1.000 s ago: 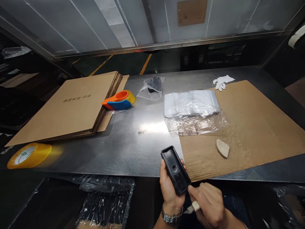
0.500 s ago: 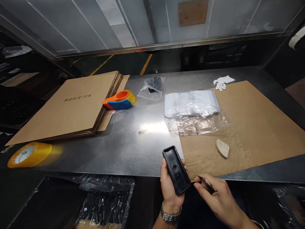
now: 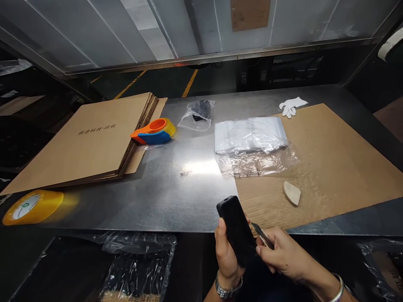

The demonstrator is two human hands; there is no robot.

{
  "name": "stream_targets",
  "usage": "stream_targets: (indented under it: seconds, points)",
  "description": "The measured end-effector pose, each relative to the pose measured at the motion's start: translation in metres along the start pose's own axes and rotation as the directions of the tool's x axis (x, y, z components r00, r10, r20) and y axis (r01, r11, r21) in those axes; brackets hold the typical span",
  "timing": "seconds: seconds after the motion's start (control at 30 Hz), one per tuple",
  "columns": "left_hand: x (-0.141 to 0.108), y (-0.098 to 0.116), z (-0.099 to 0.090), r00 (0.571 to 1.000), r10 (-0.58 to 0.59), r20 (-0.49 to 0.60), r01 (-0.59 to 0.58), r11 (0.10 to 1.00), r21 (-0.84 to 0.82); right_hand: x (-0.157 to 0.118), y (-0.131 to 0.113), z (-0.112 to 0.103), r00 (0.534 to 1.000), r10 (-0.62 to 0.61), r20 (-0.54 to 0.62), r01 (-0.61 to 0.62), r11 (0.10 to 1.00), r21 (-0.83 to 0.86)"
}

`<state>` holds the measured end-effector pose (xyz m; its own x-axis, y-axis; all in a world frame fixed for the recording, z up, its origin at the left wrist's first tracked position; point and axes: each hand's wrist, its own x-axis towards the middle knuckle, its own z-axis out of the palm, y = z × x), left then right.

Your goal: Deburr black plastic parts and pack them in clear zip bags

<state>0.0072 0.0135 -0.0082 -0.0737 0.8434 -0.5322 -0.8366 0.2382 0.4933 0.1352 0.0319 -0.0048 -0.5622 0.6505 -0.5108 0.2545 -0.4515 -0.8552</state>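
Observation:
In the head view my left hand (image 3: 227, 260) is wrapped round a black oblong plastic case (image 3: 236, 226), tilted with its smooth outer face toward me. A small hole shows in its upper end. Close by its lower right side, my right hand (image 3: 280, 251) grips a slim knife (image 3: 262, 235), its dark pointed blade directed up and left toward the case. Whether blade and case touch, I cannot tell. Beyond the hands, a pale, wedge-shaped piece (image 3: 291, 193) lies on a flat cardboard sheet (image 3: 340, 167).
Cardboard sheets (image 3: 103, 134) are stacked at left, with an orange-blue tape dispenser (image 3: 154, 133) against them. A yellow tape roll (image 3: 33, 206) lies nearer. Clear bags (image 3: 252, 136), a bagged black part (image 3: 201, 111) and a white glove (image 3: 292, 107) rest on the metal table (image 3: 176, 193).
My left hand has turned the case over, from its hollow inner side to its smooth outer face. My right hand has brought the knife slightly left, closer to the case.

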Motion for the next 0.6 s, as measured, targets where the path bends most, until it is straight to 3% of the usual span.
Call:
stream_targets:
  seconds: [0.13, 0.37, 0.47, 0.6]
  points:
    - [0.003, 0.002, -0.001, 0.995, -0.025, 0.097, 0.027, 0.999, -0.019, -0.001, 0.001, -0.001, 0.997, 0.067, 0.026, -0.068, 0.996, 0.061]
    - [0.002, 0.0, 0.001, 0.998, 0.055, 0.018, -0.054, 0.998, -0.039, -0.002, 0.001, 0.002, 0.998, -0.068, -0.011, 0.066, 0.993, -0.101]
    - [0.004, 0.003, 0.003, 1.0, -0.001, 0.01, 0.001, 0.999, -0.042, -0.004, 0.001, -0.003, 0.997, -0.081, -0.007, 0.079, 0.985, -0.156]
    - [0.008, 0.006, 0.006, 0.987, -0.115, -0.108, 0.111, 0.993, -0.038, -0.01, -0.002, -0.01, 0.967, -0.198, -0.161, 0.125, 0.918, -0.377]
